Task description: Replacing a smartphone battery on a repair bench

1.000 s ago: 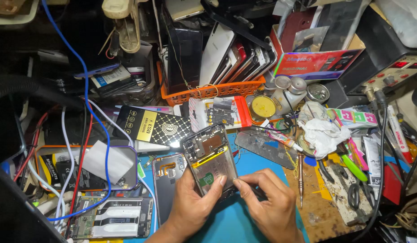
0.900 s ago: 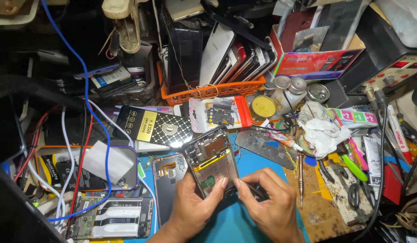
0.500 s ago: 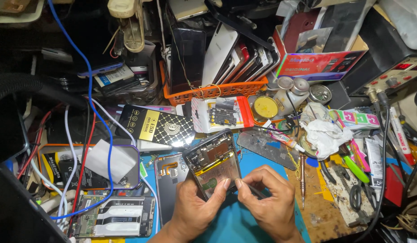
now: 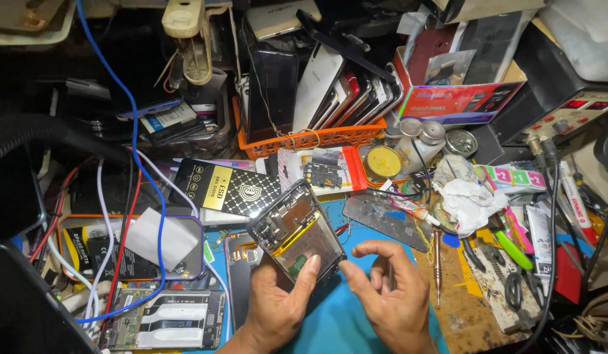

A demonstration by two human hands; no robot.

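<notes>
So compared with a second ago, the right hand (image 4: pixel 392 295) has let go of the opened phone (image 4: pixel 297 234). Back then both hands pinched its lower edge; now only the left hand (image 4: pixel 277 301) props it up from underneath, thumb along the bottom right corner, fingers loosely curled behind. The right hand hovers just beside it, half open, thumb and forefinger curved toward the corner but apart from it, holding nothing I can make out. The phone also sits a bit more tilted, insides facing up, over the blue mat (image 4: pixel 343 328). My read: one bit of two-handed fiddling at that lower edge is over, and the board is simply held up for a look.

Containers, going left to right: a clear tray (image 4: pixel 163 319) at bottom left holds another stripped phone back. The orange basket (image 4: pixel 317 139) behind is packed with phones and screens standing on edge. Further right, an open red cardboard box (image 4: pixel 461 98) holds flat packets, can't tell exactly what. Small round tins (image 4: pixel 460 142) sit in front of it; contents hard to see.
</notes>
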